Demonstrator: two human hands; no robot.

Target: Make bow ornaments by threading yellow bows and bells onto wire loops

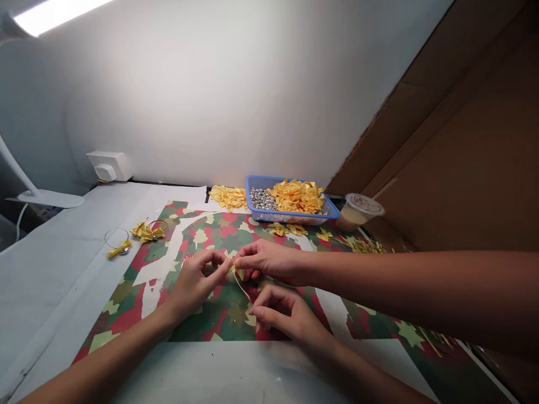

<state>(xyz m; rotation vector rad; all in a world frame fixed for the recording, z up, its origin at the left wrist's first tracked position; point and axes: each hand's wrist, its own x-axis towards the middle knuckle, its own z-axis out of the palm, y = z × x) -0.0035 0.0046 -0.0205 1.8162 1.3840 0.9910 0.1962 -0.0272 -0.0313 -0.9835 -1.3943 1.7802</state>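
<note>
One thin yellow strand sets the geometry here: its long axis slants from a small yellow ribbon piece down and rightward to the person's right hand, above the patterned sheet on the table. The left hand is at the upper end, its grip closed, thumb and forefinger pinching the ribbon piece from the left. A co-worker's hand, reaching in from the right, pinches the same piece from the opposite side, so its fingertips come right up to the left hand's. The right hand's grip is at the lower end, thumb and forefinger drawn together on the strand, nearer the person's body than the ribbon piece and to its right; the exact contact is too small to tell.
</note>
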